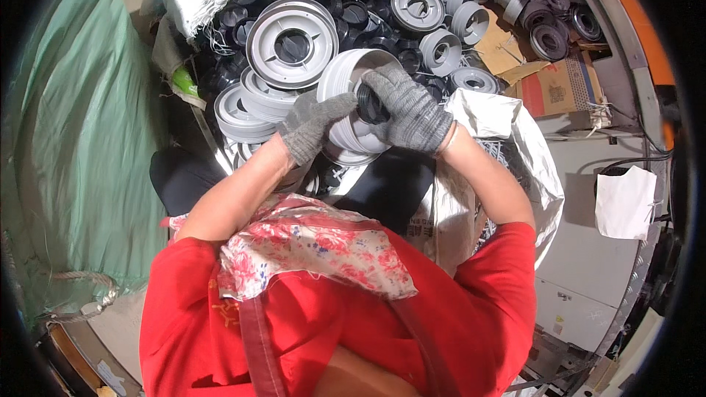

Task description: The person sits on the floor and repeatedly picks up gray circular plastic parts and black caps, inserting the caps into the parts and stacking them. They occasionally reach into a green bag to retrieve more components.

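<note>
Both my hands wear grey knitted gloves. My left hand is closed on the near left side of a light grey ribbed plastic ring, tilted on its side in front of me. My right hand reaches over the ring's right side, fingers bent around a black round plastic piece inside its opening. Some of the right fingertips are hidden within the ring. Just beyond my left hand, a grey spoked plastic disc with a black centre lies on top of other grey rings.
A heap of black round caps fills the far side, with loose grey rings on its right. Cardboard boxes stand at the far right. A white woven sack lies beside my right arm; green sheeting hangs at left.
</note>
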`<state>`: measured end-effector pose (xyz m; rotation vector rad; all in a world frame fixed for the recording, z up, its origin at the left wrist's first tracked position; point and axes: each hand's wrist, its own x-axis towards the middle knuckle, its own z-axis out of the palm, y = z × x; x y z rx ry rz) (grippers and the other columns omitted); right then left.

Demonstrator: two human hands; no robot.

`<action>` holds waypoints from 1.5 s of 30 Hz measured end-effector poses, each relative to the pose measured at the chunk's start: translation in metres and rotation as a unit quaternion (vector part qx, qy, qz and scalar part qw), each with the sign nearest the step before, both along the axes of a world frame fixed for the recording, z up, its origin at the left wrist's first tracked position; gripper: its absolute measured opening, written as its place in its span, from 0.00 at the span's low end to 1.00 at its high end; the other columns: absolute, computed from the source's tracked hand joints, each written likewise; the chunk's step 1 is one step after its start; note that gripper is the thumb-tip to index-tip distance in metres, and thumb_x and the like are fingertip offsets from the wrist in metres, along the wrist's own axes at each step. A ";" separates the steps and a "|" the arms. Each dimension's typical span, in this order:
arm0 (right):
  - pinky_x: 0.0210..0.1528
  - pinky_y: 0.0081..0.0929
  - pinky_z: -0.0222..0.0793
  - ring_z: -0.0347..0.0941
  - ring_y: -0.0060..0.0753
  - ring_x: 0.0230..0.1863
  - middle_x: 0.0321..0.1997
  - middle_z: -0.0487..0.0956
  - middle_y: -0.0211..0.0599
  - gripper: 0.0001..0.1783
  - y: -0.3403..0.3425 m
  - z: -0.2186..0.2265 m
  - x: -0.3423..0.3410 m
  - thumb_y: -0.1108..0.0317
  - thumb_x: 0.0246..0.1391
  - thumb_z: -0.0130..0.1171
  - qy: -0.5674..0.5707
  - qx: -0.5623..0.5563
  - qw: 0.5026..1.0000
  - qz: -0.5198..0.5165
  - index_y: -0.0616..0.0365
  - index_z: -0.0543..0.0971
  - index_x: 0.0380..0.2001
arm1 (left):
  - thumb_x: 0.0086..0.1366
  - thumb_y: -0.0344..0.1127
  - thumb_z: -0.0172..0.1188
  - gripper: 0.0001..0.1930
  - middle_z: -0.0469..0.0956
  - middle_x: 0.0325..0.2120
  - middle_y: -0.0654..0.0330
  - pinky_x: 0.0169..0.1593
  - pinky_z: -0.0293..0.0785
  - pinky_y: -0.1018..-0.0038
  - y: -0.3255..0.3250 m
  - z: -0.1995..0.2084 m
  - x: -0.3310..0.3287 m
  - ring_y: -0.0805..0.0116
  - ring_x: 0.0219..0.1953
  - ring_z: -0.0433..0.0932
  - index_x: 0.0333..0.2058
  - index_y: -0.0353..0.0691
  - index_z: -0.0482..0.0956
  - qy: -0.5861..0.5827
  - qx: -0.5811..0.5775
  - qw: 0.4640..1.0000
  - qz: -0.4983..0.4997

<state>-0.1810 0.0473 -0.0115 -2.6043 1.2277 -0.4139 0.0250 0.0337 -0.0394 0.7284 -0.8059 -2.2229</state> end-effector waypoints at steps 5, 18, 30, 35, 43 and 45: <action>0.61 0.41 0.57 0.62 0.49 0.58 0.57 0.65 0.51 0.35 0.005 -0.003 -0.002 0.65 0.39 0.58 0.107 -0.070 0.983 0.129 0.62 0.66 0.54 | 0.59 0.36 0.59 0.22 0.76 0.43 0.53 0.47 0.76 0.69 -0.016 -0.008 0.005 0.65 0.43 0.77 0.51 0.34 0.69 -0.007 0.008 0.996 -0.092; 0.38 0.28 0.72 0.77 0.40 0.37 0.38 0.78 0.51 0.38 0.000 -0.001 -0.002 0.46 0.48 0.59 -0.211 0.296 0.903 -0.231 0.73 0.68 0.49 | 0.52 0.36 0.66 0.21 0.78 0.34 0.58 0.38 0.74 0.77 0.007 0.002 -0.020 0.73 0.34 0.76 0.44 0.35 0.74 -0.054 -0.079 0.995 0.040; 0.49 0.27 0.69 0.71 0.32 0.49 0.52 0.72 0.46 0.37 0.010 -0.052 -0.034 0.49 0.54 0.56 -0.260 0.078 0.955 -0.117 0.65 0.62 0.58 | 0.46 0.41 0.70 0.30 0.79 0.35 0.56 0.42 0.74 0.73 0.007 0.001 -0.036 0.67 0.37 0.79 0.48 0.37 0.71 -0.267 -0.402 0.871 0.086; 0.44 0.33 0.70 0.75 0.41 0.41 0.39 0.78 0.45 0.28 -0.038 -0.052 -0.075 0.47 0.54 0.52 -0.277 0.301 0.863 -0.297 0.61 0.72 0.46 | 0.43 0.43 0.71 0.39 0.74 0.47 0.47 0.50 0.71 0.66 -0.007 -0.029 -0.029 0.53 0.47 0.75 0.53 0.34 0.66 -0.262 -0.577 0.771 0.065; 0.56 0.39 0.63 0.66 0.48 0.57 0.57 0.70 0.49 0.42 -0.110 -0.112 -0.249 0.45 0.36 0.62 0.329 0.215 0.770 -0.503 0.54 0.67 0.55 | 0.56 0.33 0.63 0.24 0.78 0.34 0.56 0.40 0.72 0.77 -0.011 -0.013 -0.012 0.74 0.36 0.76 0.52 0.36 0.71 -0.328 -0.416 0.841 -0.111; 0.61 0.42 0.57 0.62 0.48 0.61 0.61 0.65 0.49 0.42 -0.089 -0.175 -0.305 0.46 0.36 0.61 0.354 0.205 0.750 -0.520 0.49 0.65 0.58 | 0.58 0.34 0.62 0.18 0.78 0.35 0.58 0.39 0.73 0.79 -0.017 -0.005 -0.019 0.77 0.36 0.75 0.46 0.34 0.74 -0.290 -0.328 0.893 -0.104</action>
